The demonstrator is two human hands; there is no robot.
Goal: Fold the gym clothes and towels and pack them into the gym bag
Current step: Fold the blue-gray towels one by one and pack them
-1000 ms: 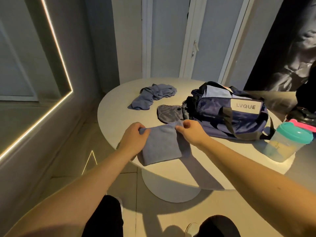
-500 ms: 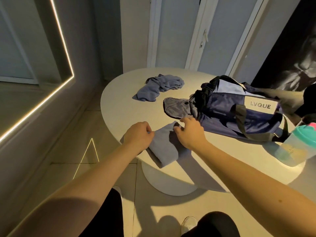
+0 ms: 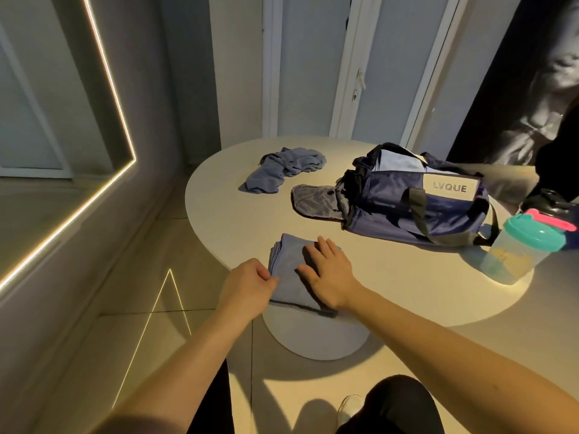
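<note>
— Towel (image 3: 289,288) folded yet?
— Folded, at the near edge of the table (image 3: 235,214), apart from the gym bag (image 3: 407,205). Right hand (image 3: 329,277) presses flat on it, fingers spread; left hand (image 3: 247,286) pinches its left edge.

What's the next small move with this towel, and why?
Probably lift the folded towel toward the gym bag: the right hand lies flat on it, the left hand pinches its edge, and the bag's end flap lies open just beyond.

Gym bag (image 3: 391,211) apparently hides most contents; left hand (image 3: 247,288) covers its fingers at the folded towel (image 3: 286,264)
</note>
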